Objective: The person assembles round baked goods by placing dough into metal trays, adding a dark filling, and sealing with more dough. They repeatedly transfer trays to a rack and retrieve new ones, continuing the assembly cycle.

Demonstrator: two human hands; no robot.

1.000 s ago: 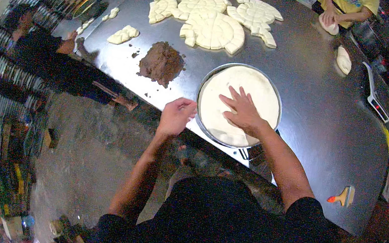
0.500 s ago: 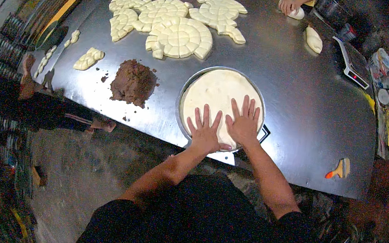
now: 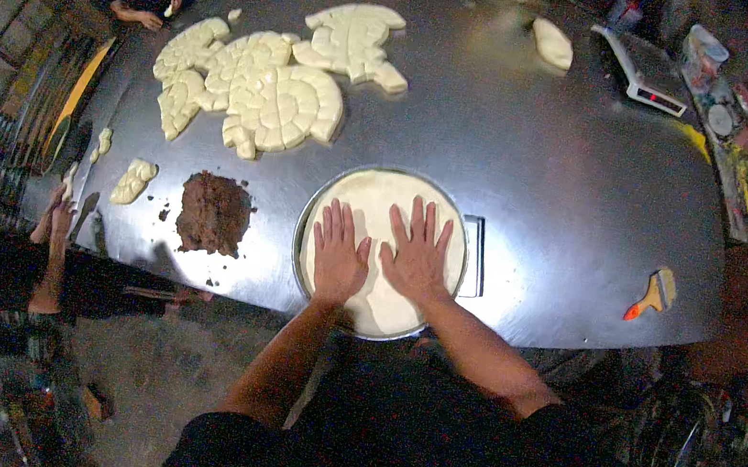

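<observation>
A wide, flat round of pale dough (image 3: 379,190) fills a shallow round metal pan (image 3: 296,265) at the table's near edge. My left hand (image 3: 341,256) lies flat on the left part of the dough, fingers stretched out away from me. On the right part my right hand (image 3: 419,252) is spread, palm down. Both palms touch the dough, and neither hand grips anything. Under the pan's right side a pale, dark-edged frame (image 3: 475,256) sticks out; what it belongs to is hidden.
A brown crumbly mound (image 3: 214,214) sits left of the pan. Beyond it lie cut dough slabs (image 3: 286,109) and a small dough cluster (image 3: 133,182). A brush (image 3: 651,294), a digital scale (image 3: 644,76) and a dough loaf (image 3: 552,45) are rightward. Co-workers stand left and across.
The whole view has shifted. My left hand has moved from the dough's near edge up to its left middle; my right hand still lies spread on the right side.
</observation>
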